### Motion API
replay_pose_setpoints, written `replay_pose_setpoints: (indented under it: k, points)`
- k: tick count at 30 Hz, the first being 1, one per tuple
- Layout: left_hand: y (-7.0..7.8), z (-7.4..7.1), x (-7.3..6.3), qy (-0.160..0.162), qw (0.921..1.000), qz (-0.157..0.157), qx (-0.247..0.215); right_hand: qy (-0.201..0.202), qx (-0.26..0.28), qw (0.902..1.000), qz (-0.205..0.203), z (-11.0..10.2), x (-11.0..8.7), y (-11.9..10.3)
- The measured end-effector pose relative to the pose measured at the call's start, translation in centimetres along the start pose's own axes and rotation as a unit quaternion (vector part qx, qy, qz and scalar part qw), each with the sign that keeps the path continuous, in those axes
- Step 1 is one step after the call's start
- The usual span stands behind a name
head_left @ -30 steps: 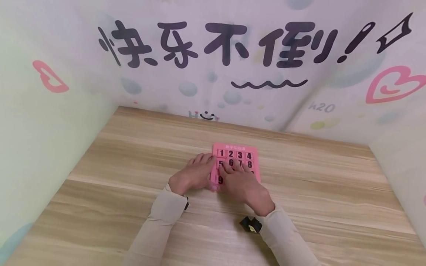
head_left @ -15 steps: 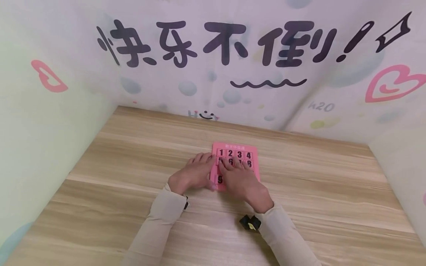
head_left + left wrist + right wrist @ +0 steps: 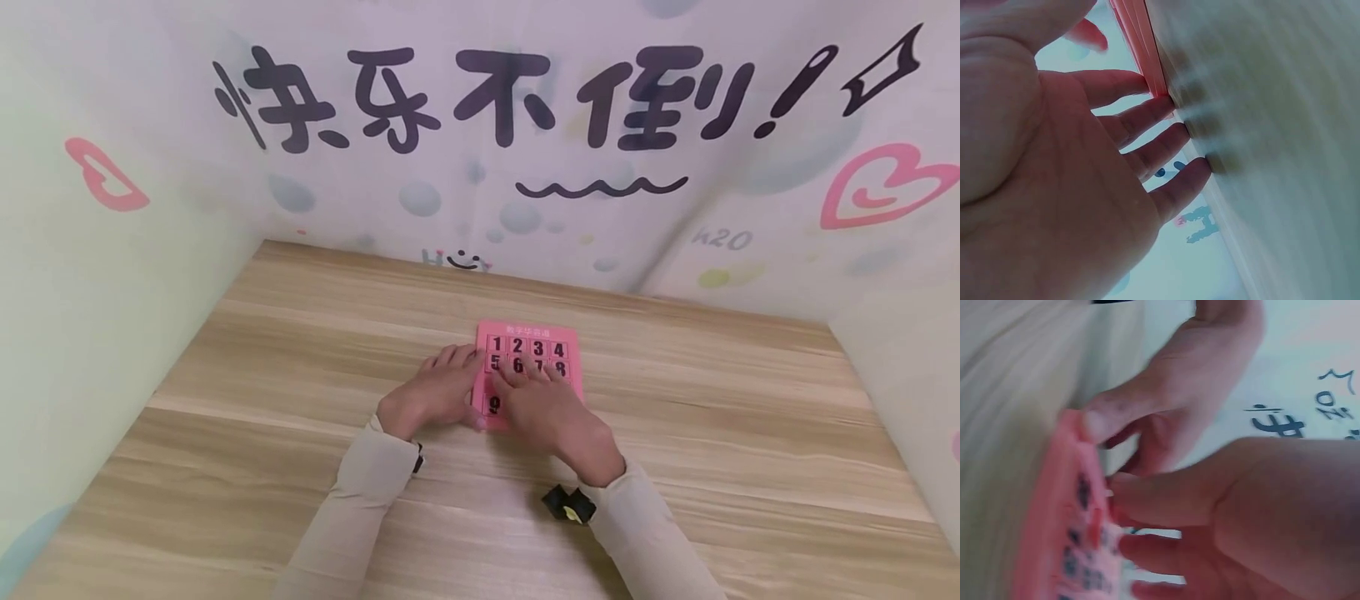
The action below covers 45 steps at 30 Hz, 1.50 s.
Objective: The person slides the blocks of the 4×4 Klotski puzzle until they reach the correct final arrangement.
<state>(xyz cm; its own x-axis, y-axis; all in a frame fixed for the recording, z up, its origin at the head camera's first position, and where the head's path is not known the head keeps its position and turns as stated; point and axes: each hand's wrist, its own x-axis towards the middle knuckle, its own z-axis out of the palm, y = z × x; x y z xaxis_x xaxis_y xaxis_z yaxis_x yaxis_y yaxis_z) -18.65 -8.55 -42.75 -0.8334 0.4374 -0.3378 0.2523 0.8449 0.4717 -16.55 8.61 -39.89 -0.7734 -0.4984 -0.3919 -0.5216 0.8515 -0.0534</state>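
Observation:
A pink number sliding puzzle lies flat on the table in the head view. Tiles 1 to 4 fill its top row, with 5 to 8 below. A 9 tile shows lower left, under a pink gap; the rest is hidden. My left hand steadies the puzzle's left side, thumb at the near corner. In the left wrist view its fingers reach out fairly straight, fingertips at the tabletop and frame edge. My right hand lies over the lower tiles, extended fingers touching the face around 5, 6 and 7.
The wood-grain table spreads around the puzzle. A printed wall sheet with black characters rises behind its far edge. A black wrist device sits under the right sleeve.
The 5 tile has slid slightly away from me, into line with 6, 7 and 8. My right hand's fingers have shifted a little over the tiles; my left hand stays put.

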Motion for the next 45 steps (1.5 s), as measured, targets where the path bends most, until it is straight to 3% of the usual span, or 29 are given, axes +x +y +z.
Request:
replay_pose_setpoints:
  k: [5,12,19,28,45]
  points:
    - [0.1,0.0,-0.2,0.0,0.9998,0.003,-0.018,-0.032,0.0,0.9994,-0.009,-0.8,-1.7,-0.5]
    - [-0.1,-0.1,-0.4,0.01,0.9998,0.006,-0.018,-0.003,-0.014,0.9994,-0.03,-0.3,-2.7,-1.0]
    - [0.0,0.0,-0.2,0.01,0.9997,0.013,-0.02,-0.003,-0.011,0.999,-0.044,0.7,-3.7,-0.7]
    - [-0.1,0.0,-0.2,0.011,0.9996,0.01,-0.025,-0.004,-0.043,0.9983,-0.039,1.0,-3.6,-1.3]
    - [0.1,0.1,-0.3,0.008,0.9995,0.005,-0.029,0.021,-0.033,0.9989,-0.026,1.6,-3.0,-1.3]
